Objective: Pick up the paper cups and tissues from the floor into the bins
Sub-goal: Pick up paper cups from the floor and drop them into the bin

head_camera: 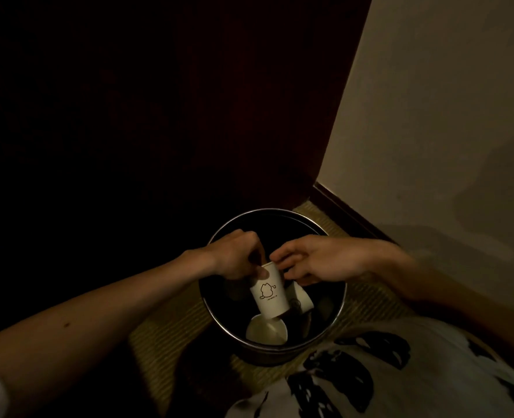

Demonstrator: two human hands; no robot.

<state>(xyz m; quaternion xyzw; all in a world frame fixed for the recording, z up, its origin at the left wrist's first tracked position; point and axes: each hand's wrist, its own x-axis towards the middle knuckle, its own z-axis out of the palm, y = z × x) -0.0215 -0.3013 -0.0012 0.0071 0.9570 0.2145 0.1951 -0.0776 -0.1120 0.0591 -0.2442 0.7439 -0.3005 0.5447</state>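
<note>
A round black bin with a shiny metal rim stands on the woven mat in a dim corner. My left hand pinches the rim of a white paper cup printed with a cat outline, holding it upright over the bin's mouth. My right hand hovers just right of that cup with fingers loosely spread, its fingertips close to the cup's rim. Inside the bin lie another white cup on its side and a further cup behind the held one.
A pale wall with a dark skirting board runs along the right. Dark wooden panelling fills the back and left. The woven mat surrounds the bin. My patterned shirt fills the lower right.
</note>
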